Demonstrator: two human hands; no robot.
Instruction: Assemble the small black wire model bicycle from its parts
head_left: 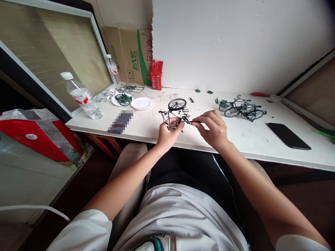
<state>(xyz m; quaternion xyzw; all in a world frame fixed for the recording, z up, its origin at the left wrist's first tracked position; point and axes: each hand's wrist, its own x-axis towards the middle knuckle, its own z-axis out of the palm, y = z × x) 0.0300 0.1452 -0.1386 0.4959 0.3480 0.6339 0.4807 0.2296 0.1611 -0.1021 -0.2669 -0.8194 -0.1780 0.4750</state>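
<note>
My left hand (168,136) is closed around the lower part of a partly built black model bicycle (170,120), which has one spoked wheel (177,104) fitted at the far end. The bike lies tilted just above the table's front edge. My right hand (215,128) pinches a thin black stick-like piece (195,121). Its tip points at the small crank part (186,120) by my left fingertips; I cannot tell whether they touch. Several small loose parts (187,115) lie behind the bike, partly hidden by it.
Finished-looking model bicycles (242,108) stand at the right, near a black phone (288,136). At the left are white paper plates (141,103), a green model bicycle (123,99), part frames (131,89), a pixelated object (120,122) and water bottles (83,97). A red box (157,75) stands behind.
</note>
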